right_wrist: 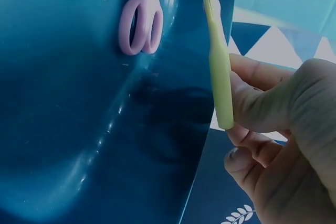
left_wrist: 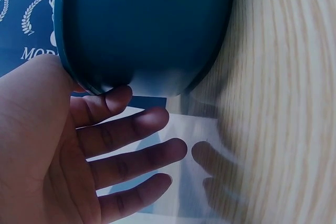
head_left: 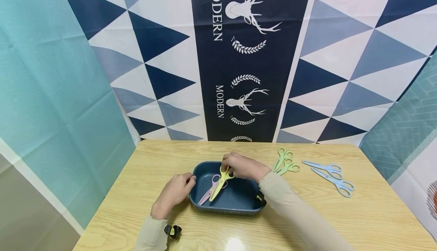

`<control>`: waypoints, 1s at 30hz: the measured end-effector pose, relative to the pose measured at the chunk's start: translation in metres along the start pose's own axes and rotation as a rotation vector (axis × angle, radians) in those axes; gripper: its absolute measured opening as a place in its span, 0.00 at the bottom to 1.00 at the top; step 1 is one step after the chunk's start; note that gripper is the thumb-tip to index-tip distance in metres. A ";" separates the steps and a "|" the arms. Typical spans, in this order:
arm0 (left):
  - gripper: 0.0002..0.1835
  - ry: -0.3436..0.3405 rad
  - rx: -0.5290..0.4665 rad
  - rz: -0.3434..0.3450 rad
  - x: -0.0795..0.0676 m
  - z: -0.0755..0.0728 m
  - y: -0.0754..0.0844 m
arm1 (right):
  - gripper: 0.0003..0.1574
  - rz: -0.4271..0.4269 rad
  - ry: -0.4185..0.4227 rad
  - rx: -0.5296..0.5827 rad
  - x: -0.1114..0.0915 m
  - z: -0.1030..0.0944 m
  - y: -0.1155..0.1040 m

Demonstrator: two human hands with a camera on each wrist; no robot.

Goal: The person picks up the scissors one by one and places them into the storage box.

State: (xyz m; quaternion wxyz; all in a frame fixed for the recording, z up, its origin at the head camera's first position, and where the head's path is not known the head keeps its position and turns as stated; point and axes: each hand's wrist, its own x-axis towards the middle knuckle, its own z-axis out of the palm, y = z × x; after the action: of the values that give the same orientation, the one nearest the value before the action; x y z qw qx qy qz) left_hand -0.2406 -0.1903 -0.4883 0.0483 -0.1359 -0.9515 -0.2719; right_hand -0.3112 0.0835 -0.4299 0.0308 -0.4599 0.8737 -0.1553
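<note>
Near the middle of the table is a dark blue box [head_left: 235,210] with rounded corners. My left hand [head_left: 175,190] is at its left end, with the index fingertip against the outer wall and the thumb hidden behind the rim; the other fingers stretch out free in the left wrist view. Purple scissors [head_left: 206,196] lie inside the box on the left. Over them, my right hand [head_left: 240,165] grips yellow scissors [head_left: 218,187] by the handle, blades pointing down and to the left. The right wrist view shows the yellow handle [right_wrist: 221,93] between thumb and fingers.
Two green scissors [head_left: 288,166] lie right of the box, toward the back of the wooden table [head_left: 136,190]. Farther right are two light blue scissors [head_left: 336,180]. A patterned cloth [head_left: 246,65] hangs behind the table.
</note>
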 end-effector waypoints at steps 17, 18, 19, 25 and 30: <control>0.19 0.000 -0.009 -0.002 0.000 0.000 0.000 | 0.16 -0.038 -0.145 -0.025 0.008 0.005 -0.014; 0.19 0.000 -0.007 -0.002 0.000 0.000 0.000 | 0.16 -0.034 -0.150 -0.023 0.008 0.005 -0.015; 0.19 0.001 -0.007 -0.001 0.000 0.000 0.000 | 0.16 -0.031 -0.153 -0.023 0.008 0.005 -0.015; 0.20 0.003 -0.003 -0.007 0.000 0.000 0.000 | 0.14 0.004 -0.158 -0.034 0.010 0.010 -0.014; 0.19 -0.004 -0.010 -0.009 0.000 0.000 0.001 | 0.15 0.083 -0.179 -0.029 0.011 0.015 -0.012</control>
State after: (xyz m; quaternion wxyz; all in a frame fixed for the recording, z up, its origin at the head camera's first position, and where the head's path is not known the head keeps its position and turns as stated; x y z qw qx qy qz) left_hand -0.2400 -0.1898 -0.4879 0.0448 -0.1325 -0.9508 -0.2765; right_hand -0.3047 0.0641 -0.4397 0.1087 -0.4355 0.8880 -0.0994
